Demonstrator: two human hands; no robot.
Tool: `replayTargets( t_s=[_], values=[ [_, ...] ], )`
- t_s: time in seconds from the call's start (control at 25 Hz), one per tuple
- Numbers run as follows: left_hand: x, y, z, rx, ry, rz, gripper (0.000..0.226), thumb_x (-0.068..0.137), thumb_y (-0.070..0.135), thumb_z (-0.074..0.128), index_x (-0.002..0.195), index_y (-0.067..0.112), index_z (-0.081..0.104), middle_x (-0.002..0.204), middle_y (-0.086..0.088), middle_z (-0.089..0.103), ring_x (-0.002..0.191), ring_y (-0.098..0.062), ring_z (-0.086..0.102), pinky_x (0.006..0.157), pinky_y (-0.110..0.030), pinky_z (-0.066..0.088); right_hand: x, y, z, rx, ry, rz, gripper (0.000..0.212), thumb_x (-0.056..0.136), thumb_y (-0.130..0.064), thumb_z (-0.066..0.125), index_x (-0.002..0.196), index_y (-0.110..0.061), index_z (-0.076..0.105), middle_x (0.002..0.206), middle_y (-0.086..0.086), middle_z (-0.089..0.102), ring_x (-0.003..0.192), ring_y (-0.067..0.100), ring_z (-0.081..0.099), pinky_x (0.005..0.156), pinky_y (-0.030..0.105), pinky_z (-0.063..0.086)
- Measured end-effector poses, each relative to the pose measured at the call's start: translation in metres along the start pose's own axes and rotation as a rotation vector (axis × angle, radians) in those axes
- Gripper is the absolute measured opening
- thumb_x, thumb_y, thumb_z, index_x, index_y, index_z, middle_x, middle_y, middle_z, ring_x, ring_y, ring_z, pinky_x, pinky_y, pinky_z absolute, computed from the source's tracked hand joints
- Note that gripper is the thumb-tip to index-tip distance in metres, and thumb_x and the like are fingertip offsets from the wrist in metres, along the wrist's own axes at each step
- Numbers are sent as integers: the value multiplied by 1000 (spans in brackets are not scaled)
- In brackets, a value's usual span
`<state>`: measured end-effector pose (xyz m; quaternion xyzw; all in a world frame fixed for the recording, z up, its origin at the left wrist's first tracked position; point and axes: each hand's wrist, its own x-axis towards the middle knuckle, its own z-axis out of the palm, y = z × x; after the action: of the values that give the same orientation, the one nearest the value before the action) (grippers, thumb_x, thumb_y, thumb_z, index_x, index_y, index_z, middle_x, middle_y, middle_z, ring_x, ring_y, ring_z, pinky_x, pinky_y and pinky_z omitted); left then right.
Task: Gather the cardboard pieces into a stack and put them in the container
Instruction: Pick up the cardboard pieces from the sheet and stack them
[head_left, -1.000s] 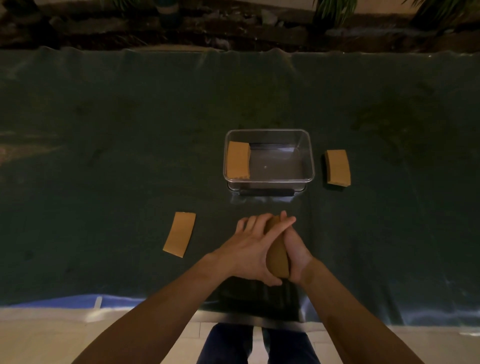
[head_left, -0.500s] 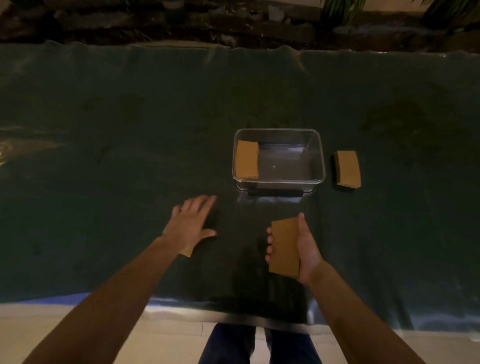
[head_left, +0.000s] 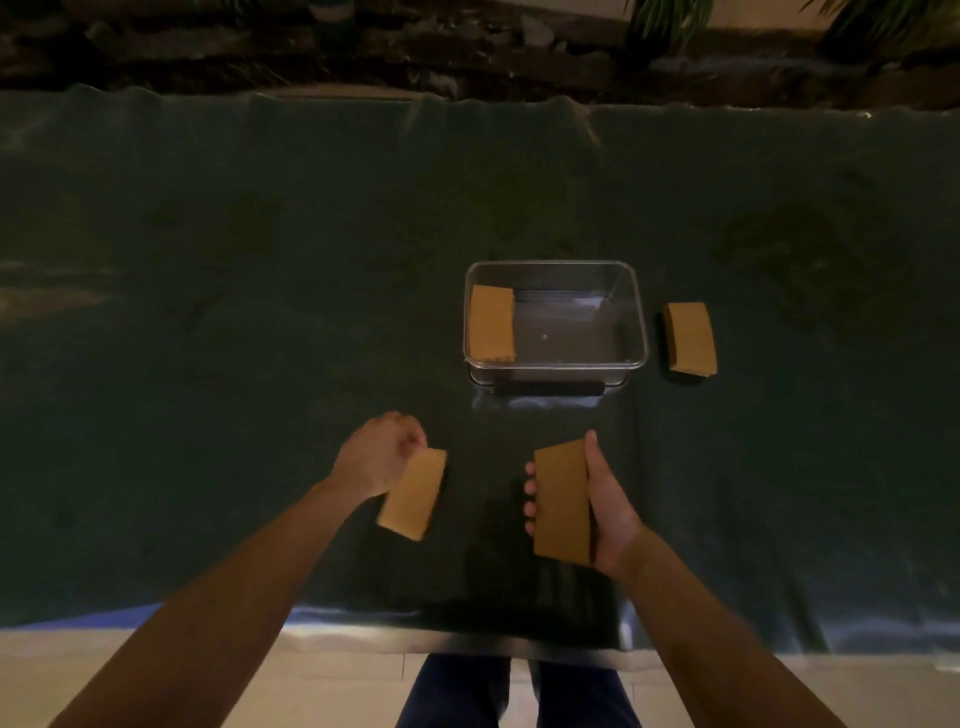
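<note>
Head view shows a dark cloth-covered table (head_left: 260, 312) with a clear plastic container (head_left: 636, 312) near its centre. One cardboard piece (head_left: 492, 323) lies inside the container against its left wall. A small cardboard stack (head_left: 691, 339) rests on the cloth just beside the container's right side, apart from it.

Right hand (head_left: 605, 504) is closed around a cardboard bundle (head_left: 562, 503): thumb along the right long edge, fingertips (head_left: 530, 488) wrapped over the left long edge, bundle held clear of the cloth. How many pieces it contains cannot be told from this view.

Left hand (head_left: 382, 454) is curled shut on the upper end of a single cardboard piece (head_left: 413, 493), pinching it near one short edge. Whether the lower end touches the cloth cannot be told.

Handling judgement: the pieces appear light, thin and fairly stiff, with a dry, non-slippery surface. A single piece probably flexes if gripped by one end only. Loose stacked pieces can slide against each other and fan out. Recommended hold: clamp across both long edges, as the right hand does, so the edges remain aligned.

Likely next step: lay the left-hand piece on the right-hand bundle and square the edges. The stack beside the container is not yet collected.
</note>
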<state>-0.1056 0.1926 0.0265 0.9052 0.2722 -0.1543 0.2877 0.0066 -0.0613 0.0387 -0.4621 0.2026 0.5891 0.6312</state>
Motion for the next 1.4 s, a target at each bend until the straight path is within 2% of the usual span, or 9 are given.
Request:
replayTargets(
  t_s=[0.16,0.24,0.36,0.6,0.72,0.84,1.08,1.24,1.4],
  values=[
    [-13,65,-11,-574,-396,54,13,100,21,58,96,27,68,95,8,69,88,-4,64,76,-26,47,2,-1,0,-226,79,46,86,71,-87,43,118,-17,63,113,17,68,99,34,66,93,50,51],
    [-18,87,-4,-643,-432,67,11,100,23,57,97,27,67,96,7,69,87,-5,64,72,-25,44,0,-1,4,-289,71,47,89,70,-88,44,123,-19,63,119,21,68,101,35,67,92,49,53],
    [-20,106,11,-699,-329,43,10,101,21,55,98,23,64,100,1,65,98,-14,62,81,-28,48,-2,0,6,-211,0,3,87,76,-84,41,112,-12,75,106,18,73,80,26,70,75,39,59],
    [-27,115,27,-493,16,170,8,97,25,61,104,26,59,110,7,54,103,-12,58,88,-30,54,-4,1,3,-160,0,7,86,74,-84,45,106,-9,72,84,15,70,69,27,67,68,38,58],
    [-36,113,26,-454,-97,369,67,81,52,74,138,45,39,144,15,35,131,-11,44,103,-36,49,-5,-3,2,-167,74,-47,77,75,-81,48,111,-16,68,84,16,77,70,31,74,62,39,60],
    [-43,117,28,-152,-300,566,131,57,62,86,151,57,-5,160,21,5,148,-15,11,118,-43,16,-7,-6,7,-161,100,-79,77,70,-83,49,106,-21,75,97,19,77,89,35,75,68,46,61],
    [-45,121,30,65,-193,720,131,60,55,83,147,60,-14,152,5,12,135,-16,15,112,-47,25,-12,-7,7,-77,134,-66,91,72,-87,44,121,-15,69,122,27,67,115,42,62,102,56,47],
    [-46,132,32,80,-238,754,135,57,64,83,149,59,-15,154,9,9,136,-13,10,111,-43,12,-16,-10,7,-59,155,-110,89,78,-82,41,118,-8,71,116,28,69,110,41,66,90,49,54],
    [-38,140,31,149,-151,783,130,58,61,79,151,55,-12,151,1,14,133,-20,18,111,-47,23,-24,-18,0,-37,165,-126,84,76,-85,40,98,-15,81,104,23,75,93,35,74,76,43,58]
  ],
)
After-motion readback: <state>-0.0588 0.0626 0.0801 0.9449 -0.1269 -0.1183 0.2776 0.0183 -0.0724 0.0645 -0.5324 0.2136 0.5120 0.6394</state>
